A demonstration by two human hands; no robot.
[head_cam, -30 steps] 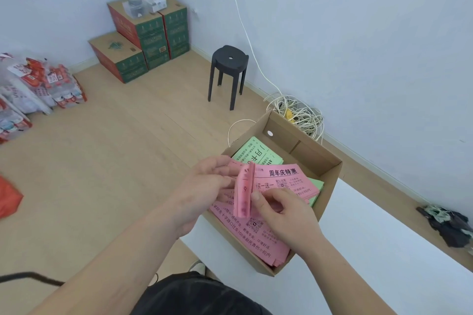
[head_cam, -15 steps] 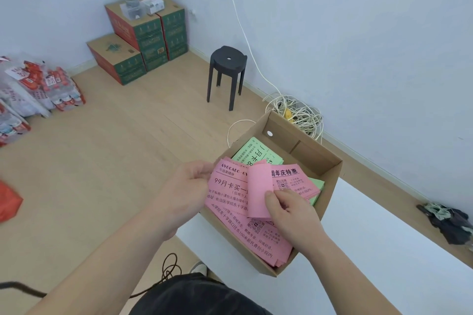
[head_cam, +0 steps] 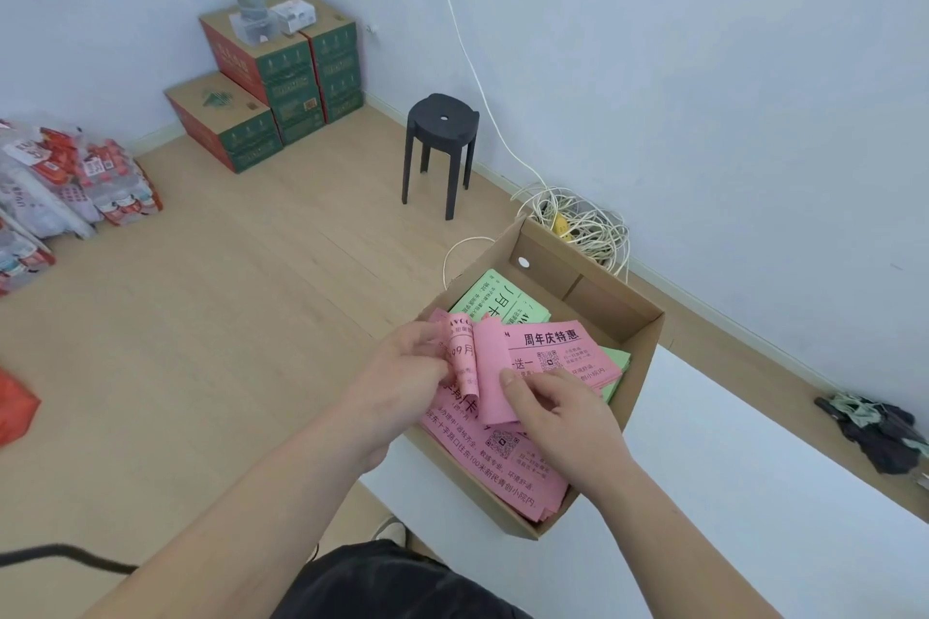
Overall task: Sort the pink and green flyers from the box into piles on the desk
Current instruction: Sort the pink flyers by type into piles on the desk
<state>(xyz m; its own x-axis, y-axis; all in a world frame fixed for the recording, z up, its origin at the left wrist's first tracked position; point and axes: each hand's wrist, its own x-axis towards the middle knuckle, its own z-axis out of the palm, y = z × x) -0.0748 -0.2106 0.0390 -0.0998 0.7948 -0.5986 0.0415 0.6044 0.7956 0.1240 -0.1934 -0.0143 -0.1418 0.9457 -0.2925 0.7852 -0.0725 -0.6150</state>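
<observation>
The left hand (head_cam: 407, 367) pinches the edge of one curled pink flyer (head_cam: 462, 357), printed "99月". The right hand (head_cam: 558, 422) pinches a second flyer (head_cam: 495, 382), raised with its blank back showing. Both flyers are held over the box (head_cam: 558, 266) on the white bench (head_cam: 729, 493). The pink stack (head_cam: 502, 473) inside reads "周年庆特惠" and shows two QR codes. Green flyers (head_cam: 495, 289) show in two places, behind and to the right.
</observation>
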